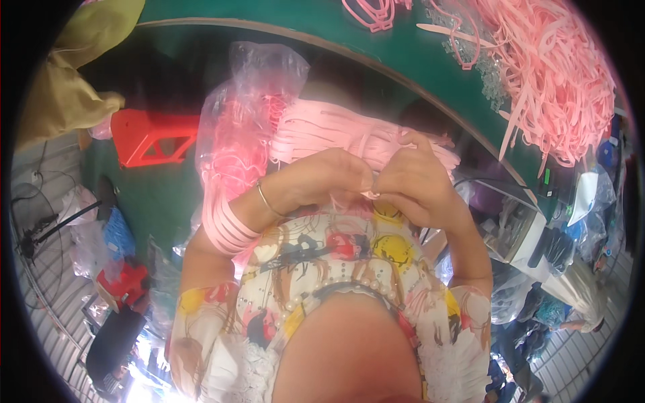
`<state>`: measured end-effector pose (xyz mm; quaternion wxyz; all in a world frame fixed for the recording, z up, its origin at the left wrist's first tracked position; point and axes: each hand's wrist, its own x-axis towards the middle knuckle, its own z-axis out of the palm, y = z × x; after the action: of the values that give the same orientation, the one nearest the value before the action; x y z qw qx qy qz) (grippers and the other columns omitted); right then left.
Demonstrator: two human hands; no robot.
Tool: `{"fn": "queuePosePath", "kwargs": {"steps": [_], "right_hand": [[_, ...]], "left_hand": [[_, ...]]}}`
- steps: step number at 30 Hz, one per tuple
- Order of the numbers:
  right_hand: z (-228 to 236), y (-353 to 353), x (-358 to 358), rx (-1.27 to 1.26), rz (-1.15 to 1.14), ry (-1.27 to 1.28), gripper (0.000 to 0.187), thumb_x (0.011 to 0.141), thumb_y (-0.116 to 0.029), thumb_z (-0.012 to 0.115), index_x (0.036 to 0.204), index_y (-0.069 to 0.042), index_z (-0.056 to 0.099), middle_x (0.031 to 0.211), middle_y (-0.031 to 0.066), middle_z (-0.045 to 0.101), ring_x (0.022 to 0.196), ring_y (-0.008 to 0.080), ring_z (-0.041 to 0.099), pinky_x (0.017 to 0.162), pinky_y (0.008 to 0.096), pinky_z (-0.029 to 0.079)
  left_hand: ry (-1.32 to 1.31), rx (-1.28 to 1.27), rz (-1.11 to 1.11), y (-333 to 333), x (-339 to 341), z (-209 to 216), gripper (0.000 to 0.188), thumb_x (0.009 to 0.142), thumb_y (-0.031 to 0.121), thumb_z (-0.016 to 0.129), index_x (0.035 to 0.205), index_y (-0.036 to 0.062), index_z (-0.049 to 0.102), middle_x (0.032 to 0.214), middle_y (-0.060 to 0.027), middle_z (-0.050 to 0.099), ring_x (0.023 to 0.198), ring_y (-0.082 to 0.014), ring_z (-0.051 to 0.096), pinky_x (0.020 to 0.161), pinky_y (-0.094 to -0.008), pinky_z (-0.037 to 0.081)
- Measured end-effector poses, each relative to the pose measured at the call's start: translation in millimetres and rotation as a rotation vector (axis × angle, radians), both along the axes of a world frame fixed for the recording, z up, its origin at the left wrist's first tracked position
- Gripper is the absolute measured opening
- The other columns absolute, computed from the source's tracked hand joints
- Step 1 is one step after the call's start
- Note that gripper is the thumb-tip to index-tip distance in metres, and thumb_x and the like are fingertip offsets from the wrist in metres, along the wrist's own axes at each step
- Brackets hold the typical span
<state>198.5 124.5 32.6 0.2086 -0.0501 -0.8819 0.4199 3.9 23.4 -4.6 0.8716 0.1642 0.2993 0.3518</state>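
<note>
My left hand (322,178) and my right hand (416,178) meet close to my chest, fingertips pinched together on a small pale pink piece (371,193). Just beyond the hands lies a bundle of pink strips (336,131) in my lap. Several pink bands (225,225) are looped round my left wrist, beside a thin metal bangle (267,199). A clear plastic bag (248,114) with more pink pieces sits behind the bundle.
A green table (403,47) curves across the top, bearing a large heap of pink strips (557,87) and small clear parts (490,74). A red plastic stool (158,138) stands at left. Bags and boxes crowd the floor at right and lower left.
</note>
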Motion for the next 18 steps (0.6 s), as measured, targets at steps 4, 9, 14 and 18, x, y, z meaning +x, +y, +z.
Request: {"fn": "queuePosePath", "kwargs": {"steps": [4, 9, 14, 18], "right_hand": [[-6, 12, 0, -0.321, -0.065, -0.104, 0.013, 0.076, -0.008, 0.069, 0.088, -0.006, 0.068, 0.081, 0.0052, 0.066, 0.074, 0.0201, 0.057, 0.082, 0.0352, 0.038], [-3, 17, -7, -0.400, -0.082, -0.063, 0.014, 0.076, -0.008, 0.069, 0.089, -0.004, 0.069, 0.083, 0.0066, 0.068, 0.075, 0.0207, 0.057, 0.076, 0.0332, 0.040], [-4, 19, -9, -0.585, -0.019, -0.148, 0.013, 0.077, -0.007, 0.069, 0.089, -0.002, 0.069, 0.084, 0.0068, 0.069, 0.079, 0.0161, 0.059, 0.075, 0.0309, 0.043], [-5, 21, -12, -0.844, -0.023, -0.131, 0.012, 0.079, -0.005, 0.069, 0.089, 0.001, 0.068, 0.087, 0.0065, 0.068, 0.085, 0.0127, 0.061, 0.075, 0.0281, 0.047]], "left_hand": [[0.063, 0.035, 0.126, 2, 0, 7, 0.015, 0.089, 0.012, 0.062, 0.090, -0.0031, 0.062, 0.065, -0.0009, 0.052, 0.053, -0.0067, 0.043, 0.052, -0.0212, 0.037], [0.100, 0.110, 0.146, 3, -9, 13, 0.012, 0.088, 0.011, 0.063, 0.089, -0.0009, 0.063, 0.073, -0.0034, 0.059, 0.058, -0.0066, 0.049, 0.054, -0.0211, 0.041], [0.422, 0.233, 0.093, 1, -13, 29, 0.014, 0.086, 0.012, 0.065, 0.092, -0.0003, 0.064, 0.077, -0.0019, 0.063, 0.063, -0.0063, 0.054, 0.055, -0.0198, 0.042], [0.555, 0.319, 0.131, 1, -13, 30, 0.013, 0.085, 0.010, 0.066, 0.093, -0.0004, 0.065, 0.077, -0.0021, 0.064, 0.065, -0.0077, 0.057, 0.056, -0.0218, 0.043]]}}
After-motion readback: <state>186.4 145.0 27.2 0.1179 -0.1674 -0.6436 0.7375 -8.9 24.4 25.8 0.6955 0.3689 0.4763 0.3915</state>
